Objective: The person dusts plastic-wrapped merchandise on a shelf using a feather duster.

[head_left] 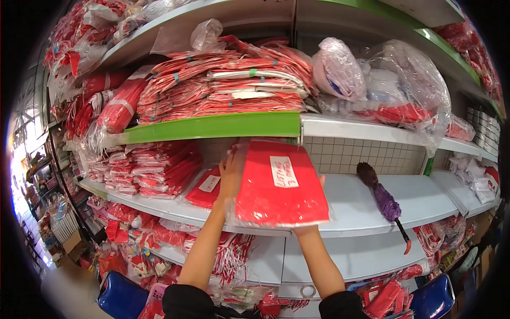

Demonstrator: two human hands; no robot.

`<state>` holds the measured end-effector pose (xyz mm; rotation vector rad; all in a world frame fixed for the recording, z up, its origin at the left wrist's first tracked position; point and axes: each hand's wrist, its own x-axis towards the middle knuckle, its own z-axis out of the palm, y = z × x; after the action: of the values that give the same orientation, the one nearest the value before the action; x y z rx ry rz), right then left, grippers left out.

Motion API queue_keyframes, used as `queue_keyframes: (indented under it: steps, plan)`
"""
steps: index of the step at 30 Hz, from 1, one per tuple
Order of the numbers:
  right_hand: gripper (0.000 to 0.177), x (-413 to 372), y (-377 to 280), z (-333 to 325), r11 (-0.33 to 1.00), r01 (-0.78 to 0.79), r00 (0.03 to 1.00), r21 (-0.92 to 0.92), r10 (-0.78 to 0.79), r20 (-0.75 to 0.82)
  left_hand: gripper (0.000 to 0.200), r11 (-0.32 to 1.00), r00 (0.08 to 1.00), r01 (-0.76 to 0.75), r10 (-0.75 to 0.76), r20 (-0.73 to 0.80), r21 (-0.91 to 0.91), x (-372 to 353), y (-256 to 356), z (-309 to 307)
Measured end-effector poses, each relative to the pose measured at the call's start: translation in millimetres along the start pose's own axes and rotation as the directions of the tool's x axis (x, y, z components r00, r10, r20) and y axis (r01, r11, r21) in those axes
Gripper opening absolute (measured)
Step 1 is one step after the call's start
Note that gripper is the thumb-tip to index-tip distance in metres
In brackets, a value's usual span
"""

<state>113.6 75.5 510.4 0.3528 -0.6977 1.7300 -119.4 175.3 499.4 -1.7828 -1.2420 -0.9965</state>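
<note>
Holding a red pack above the middle shelf, the person braces it between two hands. The left hand lies flat, fingers straight, against the pack's left edge. The right hand sits under the near right corner, mostly hidden, so whether it grips or only props cannot be told. The pack's clear wrap looks loose and slick, and with no firm pinch showing, the pack could likely slide toward the near side and drop past the shelf edge. A swing to the right might catch the purple duster, whose handle hangs over that edge. The wrap holds flat red sheets under a white label. A second pack, also labelled, lies on the shelf just left of the held one. On the top shelf, banded red bundles are stacked in open plastic. To their right, knotted clear bags hold red and pale goods too blurred to name.
</note>
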Motion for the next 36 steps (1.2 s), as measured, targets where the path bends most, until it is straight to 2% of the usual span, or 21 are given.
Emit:
queue_keyframes:
  steps: [2,3,4,5,6,9,10,12,13,14,15,17,18,21,24,25,27,30,33,34,36]
  plan:
    - [0.058,25,17,-7,0.974,0.102,0.994,-0.204,-0.091,0.066,0.058,0.907,0.987,0.155,-0.122,0.108,-0.391,-13,12,-17]
    - [0.056,38,25,-10,0.941,0.159,0.986,-0.298,-0.136,0.099,0.057,0.886,0.987,0.14,-0.092,0.128,-0.442,-18,13,-14]
    - [0.056,51,36,-8,0.768,0.289,0.957,-0.571,-0.236,0.168,0.057,0.861,0.987,0.128,-0.062,0.149,-0.492,-23,15,-12]
    - [0.054,61,34,0,0.952,0.133,0.986,-0.275,-0.099,0.134,0.056,0.906,0.991,0.02,0.038,0.129,-0.422,-28,10,3]
    - [0.053,70,33,14,0.997,-0.047,0.994,0.06,0.041,0.097,0.056,0.933,0.983,-0.09,0.139,0.119,-0.349,-30,8,12]
    - [0.047,113,38,10,0.986,-0.093,0.991,0.137,0.078,0.108,0.051,0.988,0.994,0.1,-0.095,0.05,-0.121,-6,33,-32]
    - [0.046,130,39,7,0.99,-0.115,0.992,0.082,0.111,0.061,0.052,0.981,0.995,0.099,-0.099,0.004,-0.169,-5,31,-31]
    - [0.047,148,34,-9,0.95,-0.275,0.942,0.149,0.235,0.239,0.056,0.961,0.989,0.089,-0.117,-0.092,-0.262,-5,26,-29]
    - [0.047,152,30,-11,0.919,-0.357,0.899,0.169,0.289,0.329,0.057,0.902,0.984,0.145,-0.174,-0.035,-0.406,-5,26,-29]
    - [0.048,151,23,-14,0.952,-0.289,0.954,-0.102,0.295,0.054,0.058,0.819,0.975,0.204,-0.221,0.032,-0.537,-7,26,-29]
    - [0.05,146,21,-6,0.936,-0.247,0.968,-0.249,0.247,-0.031,0.059,0.714,0.96,0.264,-0.258,0.107,-0.649,-10,26,-29]
    - [0.053,138,19,5,0.827,-0.193,0.978,-0.528,0.117,-0.175,0.056,0.78,0.959,0.27,-0.271,0.084,-0.565,-9,25,-23]
    - [0.056,133,17,9,0.784,-0.137,0.99,-0.605,0.085,-0.114,0.054,0.774,0.946,0.284,-0.321,0.037,-0.566,-2,30,-29]
    - [0.055,127,0,8,0.503,-0.283,0.955,-0.817,0.072,-0.287,0.05,0.811,0.934,0.287,-0.355,-0.04,-0.511,6,30,-29]
    - [0.054,96,7,19,0.605,-0.186,0.936,-0.774,-0.131,-0.327,0.054,0.824,0.944,0.316,-0.322,0.072,-0.47,8,29,-38]
    - [0.05,84,11,19,0.524,-0.109,0.932,-0.845,-0.241,-0.27,0.056,0.82,0.942,0.334,-0.309,0.132,-0.464,8,30,-42]
    - [0.042,56,24,16,0.323,0.029,0.891,-0.946,-0.438,-0.122,0.052,0.805,0.937,0.335,-0.341,0.079,-0.489,9,31,-39]
    - [0.032,9,55,23,-0.347,0.049,0.794,-0.936,-0.556,0.247,0.047,0.81,0.935,0.291,-0.354,-0.028,-0.508,9,34,-32]
    - [0.035,19,69,42,-0.847,0.364,0.514,-0.388,-0.165,0.842,0.043,0.919,0.968,0.178,-0.227,-0.105,-0.352,3,26,-17]
    - [0.036,27,73,47,-0.867,0.37,0.557,-0.333,-0.079,0.826,0.042,0.954,0.98,0.128,-0.163,-0.113,-0.271,1,23,-15]
    - [0.038,49,74,50,-0.894,0.39,0.64,-0.221,0.091,0.763,0.04,0.936,0.972,0.235,-0.228,0.057,-0.263,0,26,-17]
